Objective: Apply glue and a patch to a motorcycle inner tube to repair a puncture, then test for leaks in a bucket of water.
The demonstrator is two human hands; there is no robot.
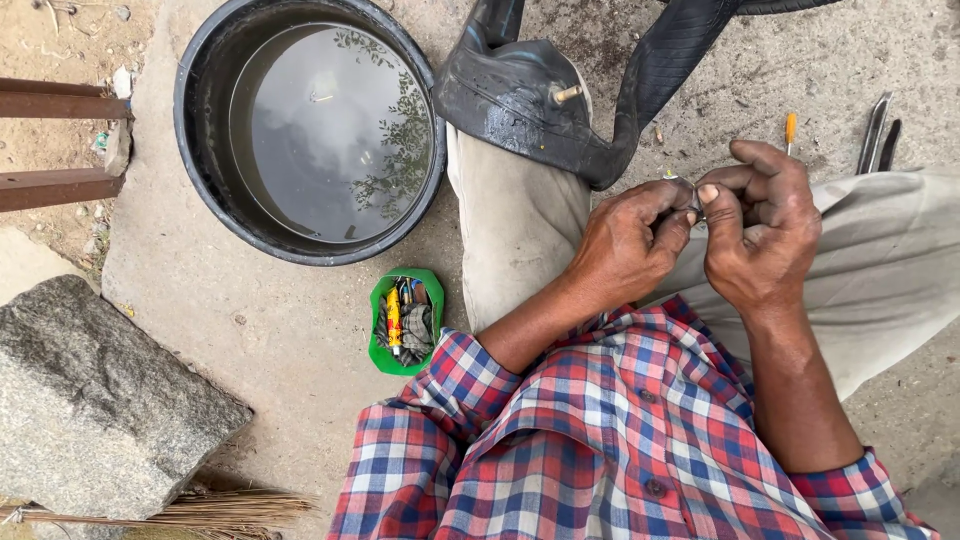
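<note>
Checked red-and-blue shirt sleeves (610, 430) fill the bottom of the view, nearest the lens, and from them both forearms reach out over the person's lap. Left hand (625, 245) and right hand (755, 230) meet above the pale trouser leg (520, 220), fingertips pinched together on a small silvery piece (692, 190) that is mostly hidden between them; each grip is closed tight on it, thumb against forefinger, with the other fingers curled in. What the piece is cannot be made out; it looks tiny, hard and light, so likely easy to drop and best held just as it is, between the pads of the fingertips rather than in the palm. Draped over the knee just beyond the hands lies a black rubber inner tube (520, 100) with a short brass valve stem (567, 94) sticking up; the tube looks soft, floppy and somewhat grippy, and would sag wherever it is picked up. To the left sits a round black basin of water (310, 130) on the concrete floor (250, 330), and near it a small green tray (378, 350) of odds and ends. An orange-handled tool (790, 130) and dark metal levers (878, 130) lie by the right knee, a grey stone block (90, 390) at far left.
</note>
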